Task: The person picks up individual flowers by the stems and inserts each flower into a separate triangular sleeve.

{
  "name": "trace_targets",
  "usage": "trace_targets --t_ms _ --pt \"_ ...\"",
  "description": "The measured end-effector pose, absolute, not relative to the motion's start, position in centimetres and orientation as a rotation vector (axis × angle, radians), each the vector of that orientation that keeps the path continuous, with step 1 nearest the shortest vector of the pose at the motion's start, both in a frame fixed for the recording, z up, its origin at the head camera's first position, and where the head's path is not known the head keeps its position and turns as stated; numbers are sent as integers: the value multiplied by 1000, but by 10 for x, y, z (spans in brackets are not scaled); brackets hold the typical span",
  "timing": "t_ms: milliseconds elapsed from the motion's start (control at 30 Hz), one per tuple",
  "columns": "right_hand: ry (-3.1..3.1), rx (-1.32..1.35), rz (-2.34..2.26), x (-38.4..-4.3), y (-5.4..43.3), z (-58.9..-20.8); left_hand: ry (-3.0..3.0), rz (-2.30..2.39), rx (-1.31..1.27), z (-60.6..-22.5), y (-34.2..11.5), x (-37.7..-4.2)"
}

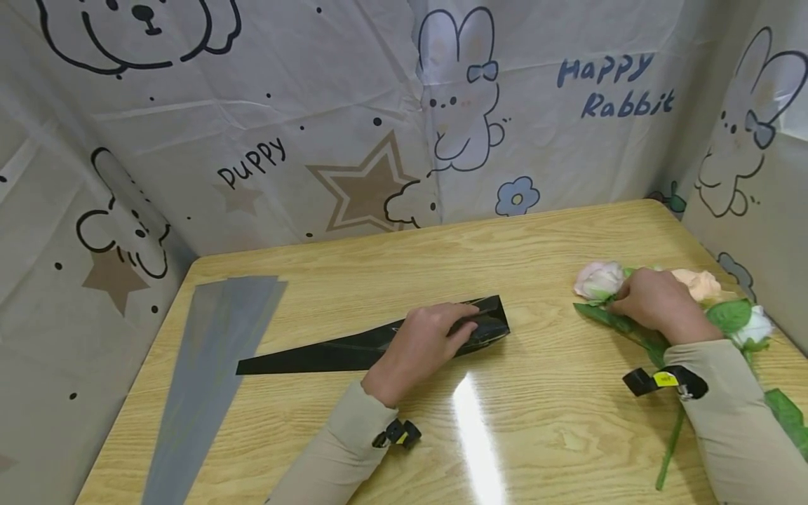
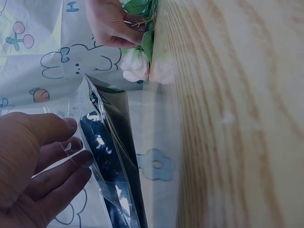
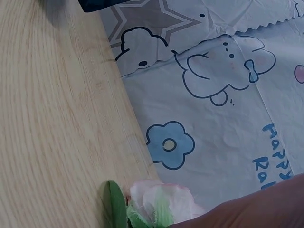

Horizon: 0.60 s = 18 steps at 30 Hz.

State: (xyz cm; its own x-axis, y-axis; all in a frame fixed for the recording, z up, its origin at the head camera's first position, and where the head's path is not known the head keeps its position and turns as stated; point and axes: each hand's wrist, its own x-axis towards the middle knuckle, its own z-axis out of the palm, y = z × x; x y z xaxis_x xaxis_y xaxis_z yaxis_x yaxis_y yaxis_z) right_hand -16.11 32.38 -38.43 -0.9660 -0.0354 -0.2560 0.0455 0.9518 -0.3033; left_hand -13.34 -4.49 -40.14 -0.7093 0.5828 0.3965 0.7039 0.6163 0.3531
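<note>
A long black flower sleeve (image 1: 341, 351), tapering to the left, lies on the table with its wide mouth to the right. My left hand (image 1: 423, 340) holds it near that mouth; in the left wrist view the thumb and fingers are at the clear film along the sleeve's (image 2: 111, 142) edge. On the right, my right hand (image 1: 656, 301) pinches a pale pink rose (image 1: 598, 280) just below its bloom, with a green leaf (image 1: 606, 317) beneath the fingers. The right wrist view shows the pink rose (image 3: 164, 202) at the bottom, partly hidden by the hand.
A stack of flat grey sleeves (image 1: 208, 379) lies at the table's left. Around my right forearm are a peach rose (image 1: 697, 284), a white rose (image 1: 754, 328) and a green stem (image 1: 672, 449). A printed cloth (image 1: 353, 91) rises behind the table (image 1: 568, 435).
</note>
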Motion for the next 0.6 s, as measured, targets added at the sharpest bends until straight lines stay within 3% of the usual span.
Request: trace_targets --t_ms 600 --pt "2967 49 -471 -158 324 -377 -2590 -726 -1047 -402 -45 -133"
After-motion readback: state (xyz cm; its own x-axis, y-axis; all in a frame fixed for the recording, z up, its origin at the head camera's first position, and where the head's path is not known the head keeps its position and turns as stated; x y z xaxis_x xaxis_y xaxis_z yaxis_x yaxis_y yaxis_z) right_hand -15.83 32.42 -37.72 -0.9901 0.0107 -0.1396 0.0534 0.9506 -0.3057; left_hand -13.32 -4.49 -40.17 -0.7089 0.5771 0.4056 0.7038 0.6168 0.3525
